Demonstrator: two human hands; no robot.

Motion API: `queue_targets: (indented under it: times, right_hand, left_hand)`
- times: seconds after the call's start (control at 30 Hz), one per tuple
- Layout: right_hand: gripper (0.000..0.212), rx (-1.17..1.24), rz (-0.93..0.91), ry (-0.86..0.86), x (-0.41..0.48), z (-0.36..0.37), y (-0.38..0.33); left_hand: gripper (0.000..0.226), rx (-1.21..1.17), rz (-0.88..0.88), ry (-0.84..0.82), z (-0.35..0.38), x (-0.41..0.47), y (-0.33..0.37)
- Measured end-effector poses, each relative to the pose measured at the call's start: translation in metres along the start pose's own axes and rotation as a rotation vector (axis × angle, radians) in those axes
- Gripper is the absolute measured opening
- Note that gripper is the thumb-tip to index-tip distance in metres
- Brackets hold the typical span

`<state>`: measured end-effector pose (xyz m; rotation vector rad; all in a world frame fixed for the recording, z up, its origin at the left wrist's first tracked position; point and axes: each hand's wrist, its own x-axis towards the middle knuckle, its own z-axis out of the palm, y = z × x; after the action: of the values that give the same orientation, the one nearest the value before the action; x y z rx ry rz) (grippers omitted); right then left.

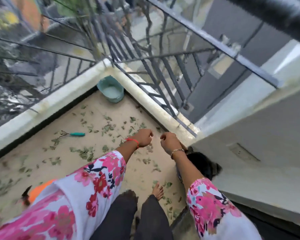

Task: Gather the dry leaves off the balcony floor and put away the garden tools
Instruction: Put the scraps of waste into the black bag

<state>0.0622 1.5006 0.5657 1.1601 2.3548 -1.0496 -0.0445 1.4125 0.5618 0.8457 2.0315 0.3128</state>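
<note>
Standing barefoot on the balcony floor point(100, 108), a person reaches both arms forward and down. An orange object point(40, 189) at the near left is half hidden by a sleeve and cannot be identified. The left hand point(144, 138) and the right hand point(170, 142) are held side by side above the floor, close but apart. The fingers of each are curled inward, and nothing shows inside either, though blur could hide something thin. Dry leaves point(84, 152) lie scattered beneath and around the hands, thickest to the left. The hand rake point(73, 134) lies flat, well to the left of the left hand, which is the nearer one. Its long axis runs across the view, teal handle toward the hands and tines pointing away. A leftward reach would probably meet the handle first. A teal bucket point(111, 89) stands in the far corner against the parapet point(62, 94).
</note>
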Motion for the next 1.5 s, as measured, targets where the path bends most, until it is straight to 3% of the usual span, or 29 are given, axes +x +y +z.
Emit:
queue_targets:
  times: [0.37,0.5,0.8,1.23,1.5]
  right_hand:
    - [0.029,-0.54,-0.581,-0.227,-0.043,0.081,-0.289]
    - [0.035,-0.694,-0.823,-0.253,-0.074,0.139,-0.366]
    - [0.042,-0.918,-1.37,-0.352,-0.116,0.235,-0.489]
    - [0.042,-1.101,-1.641,-0.665,-0.085,0.338,-0.639]
    - [0.044,-1.24,-1.84,-0.787,-0.131,0.403,-0.671]
  left_hand:
    - [0.031,-0.081,-0.268,0.404,-0.144,-0.193,-0.212]
    - [0.031,-0.161,-0.362,0.572,-0.155,-0.26,-0.276]
    - [0.031,-0.369,-0.642,0.772,-0.148,-0.349,-0.384]
    - [0.039,-0.659,-1.026,1.035,-0.186,-0.389,-0.478]
    - [0.035,-0.827,-1.276,1.17,-0.142,-0.437,-0.496]
